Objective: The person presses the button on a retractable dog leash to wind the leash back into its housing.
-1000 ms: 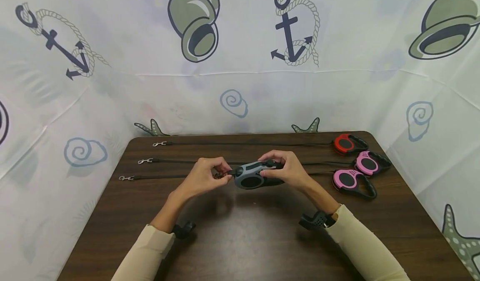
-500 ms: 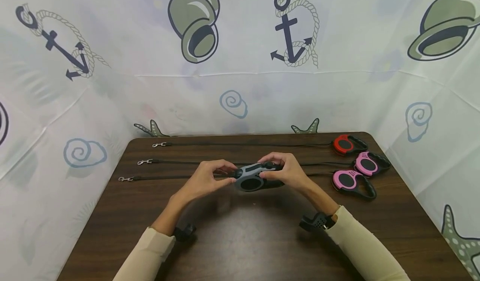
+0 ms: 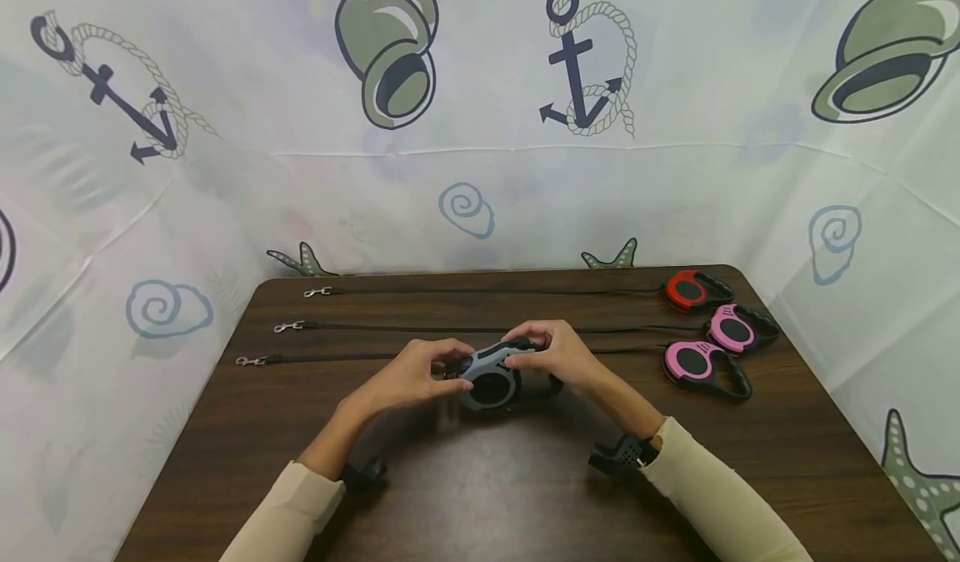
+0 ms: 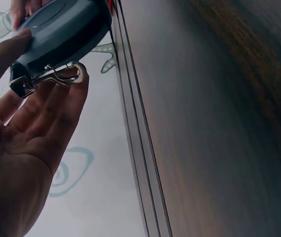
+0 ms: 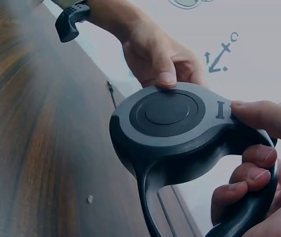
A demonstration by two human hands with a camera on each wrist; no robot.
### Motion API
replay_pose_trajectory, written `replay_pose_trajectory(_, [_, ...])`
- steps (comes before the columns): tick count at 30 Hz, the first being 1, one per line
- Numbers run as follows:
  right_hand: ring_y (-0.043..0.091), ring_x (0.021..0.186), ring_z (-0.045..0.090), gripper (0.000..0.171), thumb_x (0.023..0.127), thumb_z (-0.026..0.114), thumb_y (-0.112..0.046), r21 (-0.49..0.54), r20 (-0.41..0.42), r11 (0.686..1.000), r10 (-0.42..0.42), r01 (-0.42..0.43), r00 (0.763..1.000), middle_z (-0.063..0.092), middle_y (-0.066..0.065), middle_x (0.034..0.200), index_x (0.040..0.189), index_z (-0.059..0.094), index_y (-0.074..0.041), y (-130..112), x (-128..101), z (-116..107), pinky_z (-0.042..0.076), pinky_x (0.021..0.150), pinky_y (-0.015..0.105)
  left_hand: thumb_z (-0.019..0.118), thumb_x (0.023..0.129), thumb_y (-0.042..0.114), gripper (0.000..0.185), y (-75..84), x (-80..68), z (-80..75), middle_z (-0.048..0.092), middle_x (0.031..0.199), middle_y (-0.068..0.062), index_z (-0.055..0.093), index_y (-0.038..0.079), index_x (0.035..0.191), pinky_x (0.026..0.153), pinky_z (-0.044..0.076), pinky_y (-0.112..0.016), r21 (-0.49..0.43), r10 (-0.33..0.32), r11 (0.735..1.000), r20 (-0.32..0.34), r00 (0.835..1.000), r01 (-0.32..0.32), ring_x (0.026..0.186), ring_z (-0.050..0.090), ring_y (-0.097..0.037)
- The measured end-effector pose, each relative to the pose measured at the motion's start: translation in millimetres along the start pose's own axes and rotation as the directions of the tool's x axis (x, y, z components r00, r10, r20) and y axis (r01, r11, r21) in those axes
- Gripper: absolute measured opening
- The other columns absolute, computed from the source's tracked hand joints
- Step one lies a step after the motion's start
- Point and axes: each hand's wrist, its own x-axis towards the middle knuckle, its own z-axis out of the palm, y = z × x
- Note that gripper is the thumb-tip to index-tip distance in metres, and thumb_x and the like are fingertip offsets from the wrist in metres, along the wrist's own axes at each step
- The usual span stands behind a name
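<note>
A grey and black retractable dog leash [image 3: 489,385] is held up between both hands over the middle of the table. My right hand [image 3: 558,353] grips its black handle, thumb pressed on the grey casing and fingers curled through the loop, as the right wrist view shows. My left hand [image 3: 420,376] holds the casing's left end, thumb on the front face and fingers behind. In the left wrist view the metal snap clip [image 4: 64,75] hangs at the casing's end, lying against those fingers.
Farther back on the brown table [image 3: 480,495] lie a red leash [image 3: 684,291], a pink leash [image 3: 729,328] and another pink leash [image 3: 692,360]. Their cords stretch left to metal clips, such as the nearest clip [image 3: 251,361]. A patterned white cloth [image 3: 510,212] hangs behind.
My left fingers have let go of the clip end and moved onto the casing. Both hands have brought the leash slightly lower and to the left, its round face now showing more.
</note>
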Motion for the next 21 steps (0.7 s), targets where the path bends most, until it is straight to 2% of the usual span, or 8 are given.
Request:
replay_pose_trajectory(5, [0.018, 0.064, 0.047, 0.036, 0.092, 0.081, -0.012, 0.099, 0.008, 0.99, 0.101, -0.101, 0.995, 0.067, 0.004, 0.081, 0.125, 0.073, 0.0, 6, 1, 4, 0.041, 0.057, 0.028, 0.08, 0.097, 0.022, 0.041, -1.6, -2.3, 1.6, 0.075, 0.113, -0.004, 0.067, 0.006, 0.133, 0.092, 0.061, -0.036, -0.056, -0.037, 0.998, 0.033, 0.999, 0.038, 0.101, 0.07, -0.015])
replay_pose_trajectory(9, [0.017, 0.062, 0.045, 0.036, 0.093, 0.08, -0.011, 0.141, 0.012, 0.977, 0.158, -0.158, 0.987, 0.068, 0.001, 0.081, 0.127, 0.072, -0.001, 11, 0, 8, 0.042, 0.057, 0.027, 0.078, 0.098, 0.021, 0.041, -6.0, -4.0, 1.6, 0.075, 0.115, -0.005, 0.067, 0.004, 0.133, 0.094, 0.06, -0.037, -0.085, -0.075, 0.993, 0.071, 0.995, 0.081, 0.106, 0.07, -0.017])
replay_pose_trajectory(12, [0.016, 0.061, 0.047, 0.036, 0.094, 0.08, -0.012, 0.139, 0.007, 0.974, 0.182, -0.181, 0.983, 0.068, -0.001, 0.08, 0.128, 0.072, -0.002, 16, 2, 11, 0.044, 0.058, 0.026, 0.076, 0.1, 0.022, 0.04, -11.7, -4.0, 0.0, 0.074, 0.118, -0.006, 0.067, 0.004, 0.134, 0.096, 0.059, -0.038, -0.11, -0.09, 0.989, 0.099, 0.991, 0.101, 0.11, 0.069, -0.019])
replay_pose_trajectory(15, [0.015, 0.062, 0.05, 0.039, 0.094, 0.08, -0.012, 0.126, 0.011, 0.972, 0.196, -0.196, 0.98, 0.07, 0.0, 0.08, 0.13, 0.071, 0.0, 19, 4, 14, 0.046, 0.06, 0.027, 0.075, 0.101, 0.022, 0.04, -19.6, -4.2, -1.6, 0.073, 0.118, -0.007, 0.067, 0.004, 0.135, 0.094, 0.059, -0.034, -0.13, -0.096, 0.985, 0.127, 0.987, 0.113, 0.109, 0.069, -0.019])
replay_pose_trajectory(21, [0.019, 0.074, 0.058, 0.042, 0.093, 0.082, -0.012, 0.081, 0.03, 0.969, 0.232, -0.233, 0.972, 0.073, 0.003, 0.094, 0.131, 0.07, 0.0, 20, 10, 20, 0.052, 0.065, 0.03, 0.074, 0.101, 0.017, 0.038, -32.2, -7.1, -5.3, 0.074, 0.112, -0.01, 0.066, 0.0, 0.134, 0.079, 0.062, -0.033, -0.212, -0.132, 0.962, 0.183, 0.974, 0.17, 0.091, 0.071, -0.021])
